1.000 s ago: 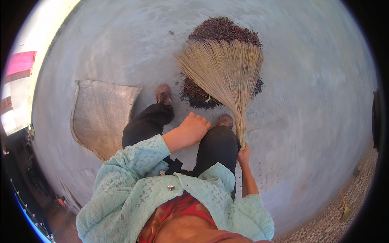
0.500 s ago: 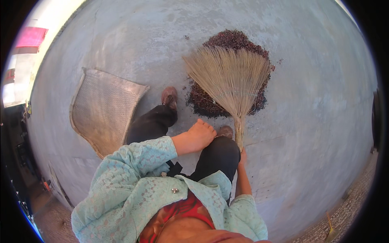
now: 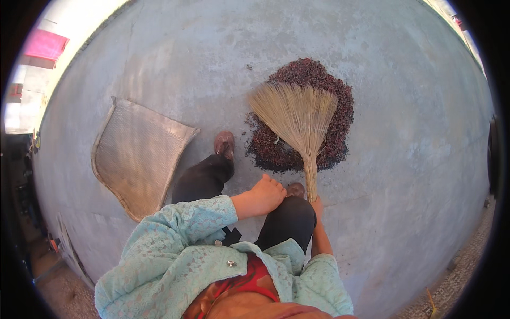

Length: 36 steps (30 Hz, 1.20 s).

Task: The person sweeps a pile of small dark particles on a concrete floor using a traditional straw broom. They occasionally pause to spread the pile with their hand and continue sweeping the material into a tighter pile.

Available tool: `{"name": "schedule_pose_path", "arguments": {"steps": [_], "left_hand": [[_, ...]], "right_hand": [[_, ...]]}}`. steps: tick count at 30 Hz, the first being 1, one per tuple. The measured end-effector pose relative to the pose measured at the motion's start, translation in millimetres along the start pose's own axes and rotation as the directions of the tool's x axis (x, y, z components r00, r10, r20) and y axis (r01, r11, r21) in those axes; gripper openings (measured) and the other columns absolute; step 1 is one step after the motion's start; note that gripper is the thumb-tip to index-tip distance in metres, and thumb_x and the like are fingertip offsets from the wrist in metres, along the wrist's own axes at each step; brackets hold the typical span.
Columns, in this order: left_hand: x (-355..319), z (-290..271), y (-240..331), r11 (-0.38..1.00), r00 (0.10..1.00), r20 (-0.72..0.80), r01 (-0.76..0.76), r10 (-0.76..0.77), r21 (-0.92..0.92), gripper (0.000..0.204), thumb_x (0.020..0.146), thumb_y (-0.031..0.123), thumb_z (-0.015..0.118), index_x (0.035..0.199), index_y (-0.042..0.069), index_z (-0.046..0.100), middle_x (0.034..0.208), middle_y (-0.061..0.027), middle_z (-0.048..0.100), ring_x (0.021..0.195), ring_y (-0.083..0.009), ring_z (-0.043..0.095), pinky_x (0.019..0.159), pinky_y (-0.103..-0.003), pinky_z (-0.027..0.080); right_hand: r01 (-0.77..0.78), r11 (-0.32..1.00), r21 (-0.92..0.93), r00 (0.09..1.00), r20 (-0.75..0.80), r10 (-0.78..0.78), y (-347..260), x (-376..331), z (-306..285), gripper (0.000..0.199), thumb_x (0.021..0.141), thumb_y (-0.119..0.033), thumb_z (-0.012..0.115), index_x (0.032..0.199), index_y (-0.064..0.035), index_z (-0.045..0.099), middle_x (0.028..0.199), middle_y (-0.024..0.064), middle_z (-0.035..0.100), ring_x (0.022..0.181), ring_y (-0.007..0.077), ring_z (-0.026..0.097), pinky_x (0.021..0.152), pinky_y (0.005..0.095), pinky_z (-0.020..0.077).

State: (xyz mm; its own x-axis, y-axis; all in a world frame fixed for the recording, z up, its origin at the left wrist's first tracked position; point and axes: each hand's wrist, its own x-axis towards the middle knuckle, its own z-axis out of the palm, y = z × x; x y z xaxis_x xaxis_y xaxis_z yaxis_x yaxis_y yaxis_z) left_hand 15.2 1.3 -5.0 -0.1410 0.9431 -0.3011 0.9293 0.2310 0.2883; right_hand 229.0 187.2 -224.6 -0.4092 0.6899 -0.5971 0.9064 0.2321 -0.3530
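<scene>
A fan-shaped straw broom (image 3: 297, 111) lies over the middle and left of a pile of small dark reddish-brown bits (image 3: 340, 117) on the concrete floor. My right hand (image 3: 317, 207) is closed round the broom's handle beside my right knee; the knee partly hides the fingers. My left hand (image 3: 268, 193) rests by that same knee with its fingers curled in, and nothing shows in it. The broom's left bristle tips look slightly blurred.
A flat woven scoop-shaped tray (image 3: 141, 154) with a raised rim lies on the floor to the left. My left shoe (image 3: 224, 143) stands between it and the pile, and my right shoe (image 3: 296, 190) is just below the pile. A few loose bits lie around the pile's edge.
The broom's fan has shifted left over the pile and looks smaller, baring more of the pile's right side. The whole view has tilted slightly. My left hand keeps its place by the knee.
</scene>
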Motion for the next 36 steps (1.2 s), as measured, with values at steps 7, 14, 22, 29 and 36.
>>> {"name": "schedule_pose_path", "arguments": {"steps": [7,14,22,29,36], "left_hand": [[-1,-4,0,1.0,1.0,-0.007,-0.008,0.008,0.003,0.016,0.078,0.018,0.054,0.09,0.008,0.059,0.083,-0.0069,0.062,0.078,-0.023,0.06,0.072,-0.038,0.04],[-5,-4,-2,1.0,1.0,-0.005,0.0,0.0,0.0,0.017,0.078,0.017,0.054,0.091,0.008,0.06,0.085,-0.007,0.062,0.08,-0.0232,0.061,0.073,-0.037,0.04],[-5,-11,-2,1.0,0.999,-0.042,-0.015,0.015,0.006,0.016,0.08,0.017,0.053,0.092,0.008,0.059,0.085,-0.0073,0.061,0.079,-0.0228,0.06,0.071,-0.037,0.04],[-7,-11,-2,0.999,0.998,-0.058,-0.033,0.034,0.022,0.017,0.081,0.018,0.052,0.092,0.008,0.059,0.084,-0.0069,0.061,0.079,-0.023,0.06,0.071,-0.038,0.04],[-6,-11,-4,1.0,0.999,-0.045,-0.024,0.024,-0.007,0.017,0.081,0.019,0.052,0.093,0.008,0.059,0.083,-0.0066,0.061,0.078,-0.0229,0.06,0.071,-0.037,0.04]], "right_hand": [[0.087,0.992,0.091,0.996,-0.019,-0.085,23,-9,-1,0.041,0.06,-0.027,0.071,0.095,-0.0087,0.058,0.082,0.0187,0.065,0.082,0.04,0.062,0.071,0.0465,0.0488],[0.086,0.948,0.307,0.989,0.089,-0.118,17,-19,4,0.043,0.066,-0.033,0.075,0.101,-0.01,0.063,0.083,0.0126,0.067,0.076,0.0273,0.064,0.068,0.0382,0.0494],[0.062,0.892,0.447,0.942,0.269,-0.2,-41,-30,-41,0.039,0.066,-0.024,0.075,0.098,-0.0045,0.062,0.08,0.0058,0.064,0.071,0.0153,0.06,0.065,0.032,0.0487],[0.163,0.86,0.484,0.93,0.215,-0.298,-80,-3,-54,0.033,0.062,-0.01,0.067,0.093,-0.001,0.058,0.074,0.0053,0.061,0.058,0.0131,0.057,0.053,0.0307,0.0476],[0.206,0.899,0.388,0.971,0.034,-0.237,-161,75,-63,0.032,0.06,-0.002,0.062,0.091,-0.0001,0.055,0.063,0.0073,0.057,0.045,0.017,0.055,0.041,0.0315,0.0446]]}}
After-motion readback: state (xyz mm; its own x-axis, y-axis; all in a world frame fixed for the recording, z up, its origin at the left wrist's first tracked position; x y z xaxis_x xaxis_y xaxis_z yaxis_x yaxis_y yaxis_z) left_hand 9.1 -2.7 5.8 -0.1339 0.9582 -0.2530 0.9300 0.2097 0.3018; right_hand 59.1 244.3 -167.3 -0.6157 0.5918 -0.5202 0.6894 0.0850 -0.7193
